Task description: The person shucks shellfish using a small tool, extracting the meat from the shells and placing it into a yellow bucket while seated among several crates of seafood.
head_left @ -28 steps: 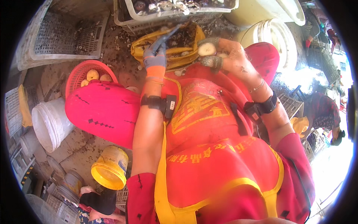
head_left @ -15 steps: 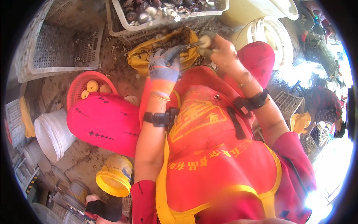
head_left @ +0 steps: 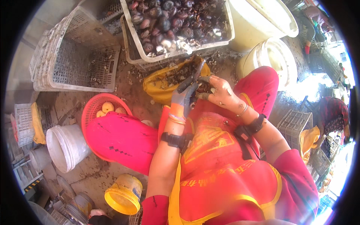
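Note:
My left hand [head_left: 183, 98], in a grey and orange glove, is closed around a knife [head_left: 197, 70] with a dark blade pointing up and away. Close against it, my right hand [head_left: 222, 93] has dark coverings on its fingertips and bits of peel on its back. Its fingers are closed on a brown, round bulb-like piece [head_left: 203, 88], partly hidden by the fingers. Just beyond both hands lies a yellow bag-like container [head_left: 159, 84] with dark scraps in it. A crate [head_left: 132, 35] of dark purplish round bulbs and some white pieces stands farther off.
A red basket [head_left: 90, 103] with pale peeled pieces sits beside my left knee. Around me stand a grey crate [head_left: 63, 84], a white bucket [head_left: 62, 148], a yellow bucket [head_left: 123, 195] and cream tubs [head_left: 268, 62]. Another person [head_left: 333, 116] is at the right.
The whitish peeled piece in my right hand is gone; a brown one is there now. My hands have come closer together. The view has shifted, showing more of the crate of bulbs.

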`<control>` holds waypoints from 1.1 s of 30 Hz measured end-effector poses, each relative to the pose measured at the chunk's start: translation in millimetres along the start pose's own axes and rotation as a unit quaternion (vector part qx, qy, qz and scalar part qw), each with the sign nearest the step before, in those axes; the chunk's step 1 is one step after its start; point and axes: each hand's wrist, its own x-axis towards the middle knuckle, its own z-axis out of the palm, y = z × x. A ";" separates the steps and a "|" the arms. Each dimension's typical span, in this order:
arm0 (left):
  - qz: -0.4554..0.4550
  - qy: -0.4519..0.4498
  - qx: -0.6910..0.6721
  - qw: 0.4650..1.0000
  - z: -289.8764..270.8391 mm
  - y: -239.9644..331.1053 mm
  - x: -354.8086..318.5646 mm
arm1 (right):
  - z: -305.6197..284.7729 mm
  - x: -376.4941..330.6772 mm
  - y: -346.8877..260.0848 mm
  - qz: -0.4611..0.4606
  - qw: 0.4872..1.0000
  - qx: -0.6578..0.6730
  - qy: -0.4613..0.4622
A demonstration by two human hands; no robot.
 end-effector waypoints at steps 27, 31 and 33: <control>0.296 0.023 0.195 0.935 -22.7 2.2 5.6 | -40.4 2.3 -26.7 0.165 0.977 0.133 -0.005; 0.284 0.048 0.227 0.930 -9.7 5.2 -4.7 | -43.6 6.9 -26.0 0.192 0.977 0.080 0.044; 0.309 0.033 0.307 0.900 -14.3 -0.4 4.9 | -38.7 10.1 -15.5 0.156 0.984 0.053 0.067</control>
